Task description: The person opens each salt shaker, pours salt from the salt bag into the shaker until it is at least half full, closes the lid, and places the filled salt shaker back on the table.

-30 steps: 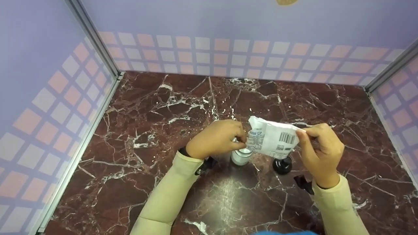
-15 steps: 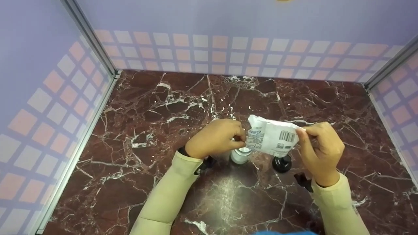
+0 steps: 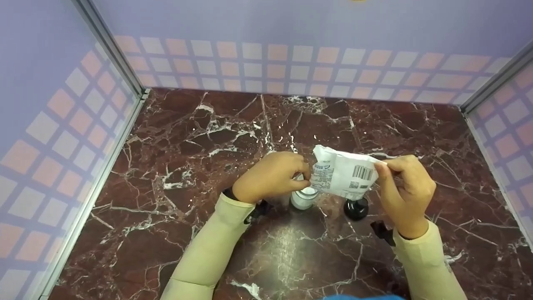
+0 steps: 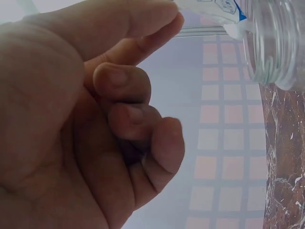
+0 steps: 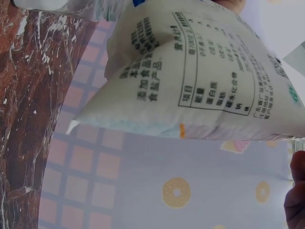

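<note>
A white printed salt bag [image 3: 343,175] hangs tilted between both hands, its opening low at the left. My left hand [image 3: 272,175] pinches the bag near its open end; in the left wrist view the thumb and index finger [image 4: 143,24] meet on it and the other fingers curl inward. My right hand [image 3: 406,187] pinches the bag's upper right corner. Below the opening stands a clear glass jar [image 3: 303,201] with white salt inside. In the left wrist view, white salt [image 4: 234,31] shows at the mouth of the jar [image 4: 276,43].
A black round lid-like piece [image 3: 356,209] with a raised knob lies right of the jar. White grains [image 3: 287,137] are scattered on the dark red marbled table [image 3: 200,258] behind the hands. Patterned panels [image 3: 287,54] wall in the back and sides.
Both hands keep their grip on the bag, which stays tilted over the jar. The whole head view has shifted slightly; little else differs.
</note>
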The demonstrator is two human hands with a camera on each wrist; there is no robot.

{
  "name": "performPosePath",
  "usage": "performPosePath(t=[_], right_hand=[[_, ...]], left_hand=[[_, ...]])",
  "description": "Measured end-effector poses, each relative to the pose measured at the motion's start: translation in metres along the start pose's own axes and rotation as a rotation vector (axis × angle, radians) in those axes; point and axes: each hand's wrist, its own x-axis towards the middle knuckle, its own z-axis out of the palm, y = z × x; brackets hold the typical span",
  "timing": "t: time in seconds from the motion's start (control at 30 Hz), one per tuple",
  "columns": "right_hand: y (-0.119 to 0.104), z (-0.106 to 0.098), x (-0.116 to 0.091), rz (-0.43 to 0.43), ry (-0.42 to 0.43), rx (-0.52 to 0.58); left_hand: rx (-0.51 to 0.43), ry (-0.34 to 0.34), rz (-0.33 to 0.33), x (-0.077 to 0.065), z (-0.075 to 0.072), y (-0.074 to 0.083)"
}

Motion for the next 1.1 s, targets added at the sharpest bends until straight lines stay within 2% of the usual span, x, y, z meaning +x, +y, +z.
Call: performPosePath(t=[0.37,0.63,1.1], right_hand=[[-0.008,0.005,0.005,-0.030,0.032,0.019],[-0.014,0.005,0.006,-0.070,0.003,0.027],[-0.013,0.004,0.002,-0.069,-0.015,0.016]], left_hand=[[0.052,0.012,-0.002,-0.003,-0.005,0.006],[0.071,0.012,-0.017,-0.002,-0.004,0.007],[0.077,0.011,-0.026,-0.002,-0.001,0.005]])
